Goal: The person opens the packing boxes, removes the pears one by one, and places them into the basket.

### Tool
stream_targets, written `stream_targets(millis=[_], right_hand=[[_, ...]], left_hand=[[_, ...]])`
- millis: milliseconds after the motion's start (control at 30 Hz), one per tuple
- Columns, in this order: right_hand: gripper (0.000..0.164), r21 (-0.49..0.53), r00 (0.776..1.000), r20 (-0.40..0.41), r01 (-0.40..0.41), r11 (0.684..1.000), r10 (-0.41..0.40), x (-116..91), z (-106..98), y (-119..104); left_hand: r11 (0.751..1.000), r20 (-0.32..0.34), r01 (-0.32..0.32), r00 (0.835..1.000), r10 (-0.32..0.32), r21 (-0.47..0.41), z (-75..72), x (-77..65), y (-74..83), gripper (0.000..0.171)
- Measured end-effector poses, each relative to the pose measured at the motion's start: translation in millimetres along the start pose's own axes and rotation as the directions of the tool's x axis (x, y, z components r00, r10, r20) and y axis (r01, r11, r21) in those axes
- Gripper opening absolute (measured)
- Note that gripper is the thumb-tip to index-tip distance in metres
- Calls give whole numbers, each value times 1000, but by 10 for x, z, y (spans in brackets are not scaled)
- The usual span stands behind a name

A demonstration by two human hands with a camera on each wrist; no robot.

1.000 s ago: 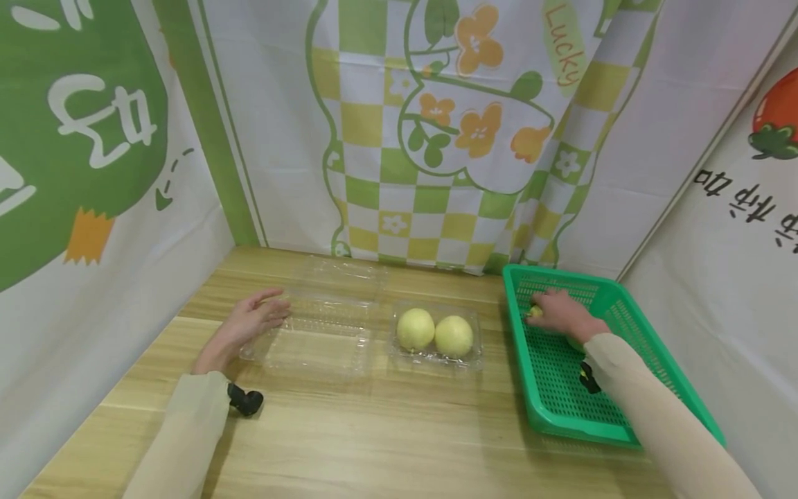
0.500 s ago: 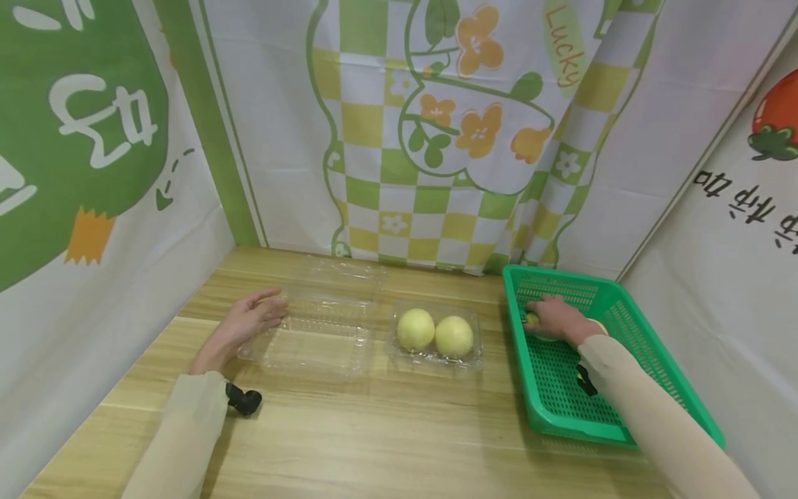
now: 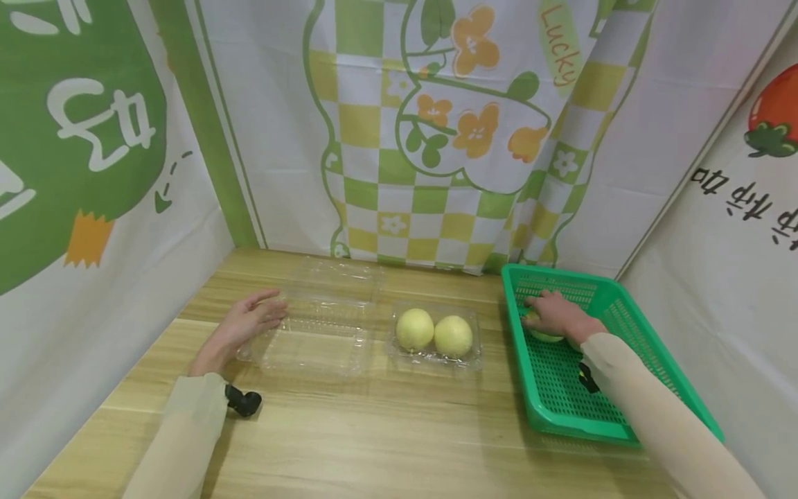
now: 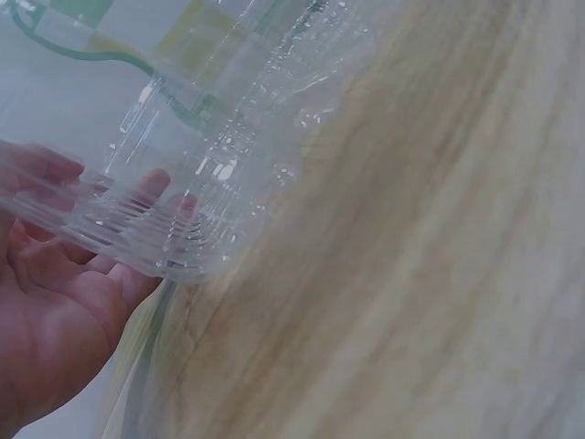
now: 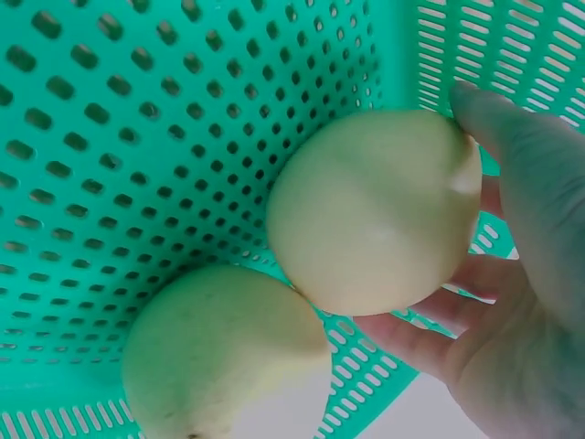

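Observation:
My right hand (image 3: pixel 557 315) reaches into the green plastic basket (image 3: pixel 530 409). In the right wrist view its thumb and fingers curl round a smooth, pale yellow round fruit (image 5: pixel 370 210). A second round fruit (image 5: pixel 224 352) lies against the held one, partly cut off by the frame. On the left, my left hand (image 3: pixel 240 326) rests with relaxed fingers at the side of a clear plastic clamshell box (image 3: pixel 318 346), whose lid (image 3: pixel 337 281) lies folded back. Through the clear wall, the left fingers (image 4: pixel 151 187) show in the left wrist view.
Between the clamshell box and the basket stands a smaller clear tray (image 3: pixel 404 355) holding two pale yellow fruits (image 3: pixel 434 333). All this is on a wooden table (image 3: pixel 386 430). A patterned curtain (image 3: pixel 424 229) hangs along its back edge, with printed sheets at both sides.
My right hand has shifted slightly inside the basket. The pale fruit edge beside its wrist half a second ago is now hidden, and more fruit shows under the fingers. The left hand stays put.

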State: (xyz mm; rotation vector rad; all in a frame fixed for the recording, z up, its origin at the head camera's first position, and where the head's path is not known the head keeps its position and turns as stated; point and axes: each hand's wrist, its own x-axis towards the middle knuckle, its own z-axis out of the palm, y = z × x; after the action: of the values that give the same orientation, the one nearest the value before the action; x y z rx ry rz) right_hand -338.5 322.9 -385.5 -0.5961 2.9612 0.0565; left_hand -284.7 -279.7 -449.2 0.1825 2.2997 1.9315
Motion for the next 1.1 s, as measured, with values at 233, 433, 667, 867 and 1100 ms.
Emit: stream_targets(millis=[233, 433, 667, 867, 1100], right_hand=[[51, -1, 999, -30, 14, 1000, -14, -26, -53, -5], [53, -6, 999, -40, 8, 1000, -9, -59, -132, -19], [45, -33, 994, -87, 61, 998, -64, -150, -222, -55], [42, -33, 988, -128, 81, 996, -84, -274, -344, -99], [41, -53, 975, -185, 112, 992, -120, -390, -464, -125]], left_hand=[[1000, -4, 5, 1000, -5, 3, -3, -2, -12, 59], [1000, -2, 9, 1000, -9, 15, -6, -5, -17, 60], [998, 9, 41, 999, -41, 53, -19, -15, 54, 65], [996, 8, 48, 999, -49, 81, -73, -41, 181, 64], [985, -18, 18, 1000, -15, 171, -121, -58, 287, 57]])
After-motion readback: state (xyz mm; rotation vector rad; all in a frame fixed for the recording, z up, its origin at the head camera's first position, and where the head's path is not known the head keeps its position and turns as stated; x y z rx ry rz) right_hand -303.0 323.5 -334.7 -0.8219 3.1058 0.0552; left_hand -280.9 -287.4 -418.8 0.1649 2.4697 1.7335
